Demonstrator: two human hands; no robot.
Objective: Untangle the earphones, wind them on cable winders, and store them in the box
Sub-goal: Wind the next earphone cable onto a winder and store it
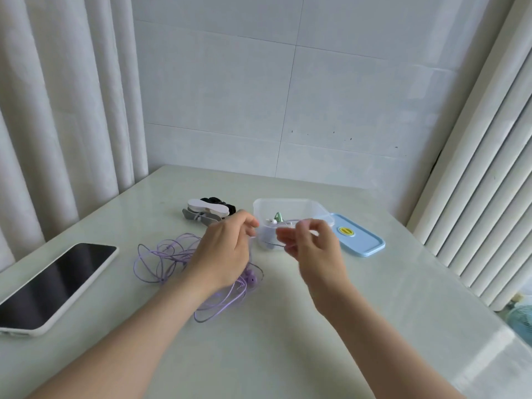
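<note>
**Both hands pinch a strand of the purple earphones in front of the box**

The left hand (pixel 224 251) hovers over the right side of the tangle of purple earphones (pixel 169 254), its fingers curled and pinching a thin strand of the cable. The right hand (pixel 313 249) is raised just in front of the clear box (pixel 290 203), with its fingertips also closed on that strand. The short length between the two hands runs across the box's near wall, though motion blur softens the exact grip.

The rest of the cable lies in loose, overlapping loops on the worktop (pixel 273 341), about mid-way between its near and far edges and left of centre. The two lilac earbuds (pixel 251 279) rest together just below the left wrist, with more loops trailing toward the near edge.

The box stands open toward the far edge, holding a white earphone set (pixel 273 221) with a green piece. Its blue lid (pixel 359 237) lies flat, touching the box's right side. A heap of white, grey and black cable winders (pixel 207 212) sits just left of the box. A phone (pixel 54 283) in a white case lies screen-up near the left edge.
</note>
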